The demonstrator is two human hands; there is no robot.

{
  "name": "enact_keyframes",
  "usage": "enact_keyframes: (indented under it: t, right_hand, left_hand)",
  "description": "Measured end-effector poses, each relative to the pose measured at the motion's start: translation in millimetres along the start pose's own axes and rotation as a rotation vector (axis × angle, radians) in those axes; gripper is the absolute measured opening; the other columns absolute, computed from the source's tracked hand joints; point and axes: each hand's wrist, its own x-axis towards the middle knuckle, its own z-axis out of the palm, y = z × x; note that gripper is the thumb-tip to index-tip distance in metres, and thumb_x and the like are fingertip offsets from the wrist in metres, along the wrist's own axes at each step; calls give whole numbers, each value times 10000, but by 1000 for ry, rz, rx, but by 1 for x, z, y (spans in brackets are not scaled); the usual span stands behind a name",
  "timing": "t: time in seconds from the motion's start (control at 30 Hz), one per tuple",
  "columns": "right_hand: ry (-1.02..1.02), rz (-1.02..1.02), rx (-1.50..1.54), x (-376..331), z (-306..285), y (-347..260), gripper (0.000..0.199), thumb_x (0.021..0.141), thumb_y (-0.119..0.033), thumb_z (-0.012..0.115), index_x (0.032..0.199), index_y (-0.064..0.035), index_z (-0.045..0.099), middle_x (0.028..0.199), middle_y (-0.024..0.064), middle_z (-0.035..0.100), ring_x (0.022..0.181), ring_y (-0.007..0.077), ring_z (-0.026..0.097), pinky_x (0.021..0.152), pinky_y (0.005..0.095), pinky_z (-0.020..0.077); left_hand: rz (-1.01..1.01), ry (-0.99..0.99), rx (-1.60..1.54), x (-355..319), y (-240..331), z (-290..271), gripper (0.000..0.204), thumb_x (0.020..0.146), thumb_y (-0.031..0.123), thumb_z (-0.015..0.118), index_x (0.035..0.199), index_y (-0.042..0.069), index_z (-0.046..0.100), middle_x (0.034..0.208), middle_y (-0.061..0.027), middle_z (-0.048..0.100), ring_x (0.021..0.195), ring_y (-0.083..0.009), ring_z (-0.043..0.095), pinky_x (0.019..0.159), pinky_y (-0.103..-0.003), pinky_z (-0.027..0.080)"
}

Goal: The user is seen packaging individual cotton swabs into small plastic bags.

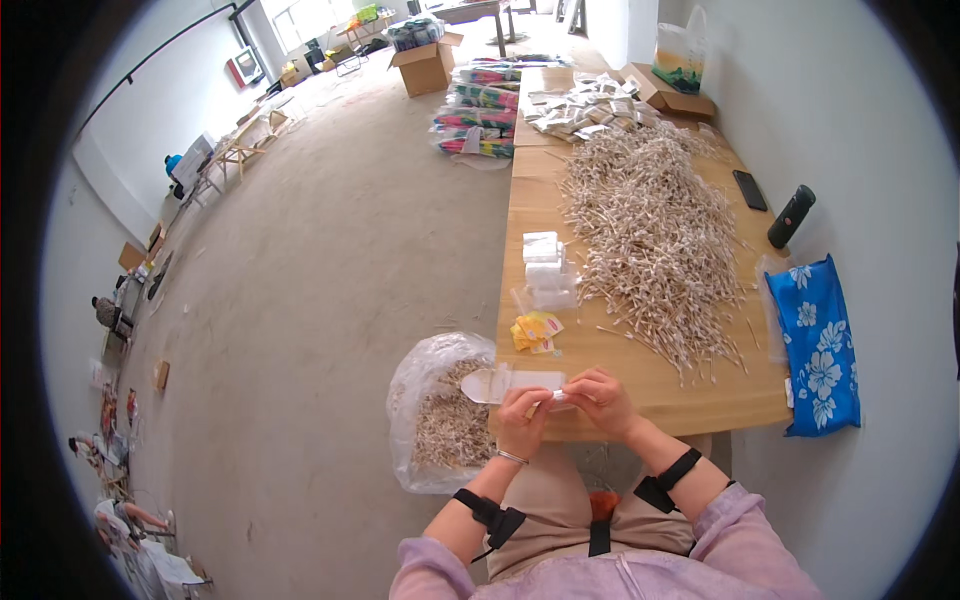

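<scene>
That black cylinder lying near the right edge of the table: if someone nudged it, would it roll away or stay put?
The black cylinder lies on its side on the wooden table, so a sideways nudge would probably set it rolling. Its round, smooth-looking body suggests little to stop it. It rests close to the table edge, beside the blue flowered bag, so it might well drop off.

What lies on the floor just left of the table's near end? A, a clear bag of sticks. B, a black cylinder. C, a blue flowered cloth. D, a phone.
A: the clear bag of sticks sits on the floor beside the table, left of the hands.
</scene>
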Motion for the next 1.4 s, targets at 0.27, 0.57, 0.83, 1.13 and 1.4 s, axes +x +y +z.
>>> enact_keyframes:
  t: [0.27,0.57,0.83,1.13,1.4]
  right_hand:
    - [55,-37,-53,12,2,-21,116,769,-113,727,881,-102,697,872,57,600,900,261,567,798,348,471]
    - [13,25,-70,15,4,-22,86,750,-93,722,834,-93,705,795,71,572,821,265,540,759,377,456]
    - [39,101,42,14,1,-13,84,728,-76,744,799,-72,697,821,73,615,859,254,569,783,354,456]
    - [51,188,170,15,6,-6,112,724,-86,761,730,-67,651,795,54,620,806,208,561,742,331,452]
    - [-17,235,200,11,8,1,145,753,-154,766,744,-77,643,781,43,609,798,163,549,728,300,440]
  left_hand:
    - [-302,-51,-204,-11,-13,-1,122,807,42,737,911,15,680,921,-76,687,818,-115,631,753,-247,518]
    - [-351,-68,-303,-4,-3,-3,89,848,48,699,912,-2,662,937,-90,687,848,-120,633,768,-250,518]
    - [-350,-109,-325,-5,-14,0,112,862,63,690,956,7,665,989,-99,684,878,-123,629,794,-256,513]
    - [-346,-112,-321,5,-2,4,110,848,87,710,930,15,692,960,-69,702,859,-98,630,794,-249,510]
    - [-347,-111,-307,-4,-12,12,105,857,91,696,928,15,684,942,-67,706,843,-97,629,777,-249,506]
